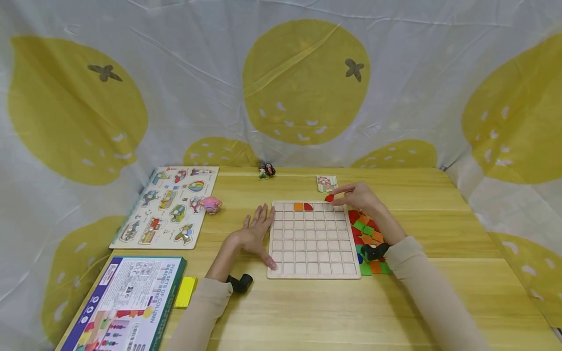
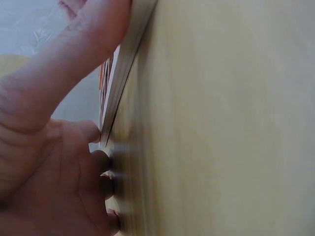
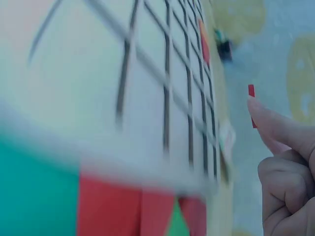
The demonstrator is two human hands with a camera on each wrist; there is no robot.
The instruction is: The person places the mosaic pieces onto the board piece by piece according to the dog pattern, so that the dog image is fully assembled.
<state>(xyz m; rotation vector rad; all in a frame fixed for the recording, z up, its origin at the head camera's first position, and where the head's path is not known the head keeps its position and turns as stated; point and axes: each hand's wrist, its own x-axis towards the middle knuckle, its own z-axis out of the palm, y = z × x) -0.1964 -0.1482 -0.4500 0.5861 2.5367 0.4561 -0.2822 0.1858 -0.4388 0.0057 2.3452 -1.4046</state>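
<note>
A pale wooden grid board [image 1: 311,241] lies on the table. In its far row sit an orange square tile [image 1: 298,206] and, beside it, a red quarter-round tile [image 1: 309,207]. My left hand [image 1: 253,236] rests spread at the board's left edge, its thumb on the near left corner and its other fingers by the far left side. Above the board's far right part, my right hand [image 1: 361,199] pinches another red tile [image 1: 329,198] between thumb and fingertips. In the right wrist view that red tile [image 3: 251,90] appears edge-on, raised off the board.
Loose colored tiles [image 1: 367,229] lie along the board's right side. A small pattern card [image 1: 326,183] and tiny figurines [image 1: 266,170] stand behind. Leftward are a picture puzzle [image 1: 164,207], a pink toy [image 1: 211,204], a box [image 1: 127,302] and a yellow block [image 1: 186,292].
</note>
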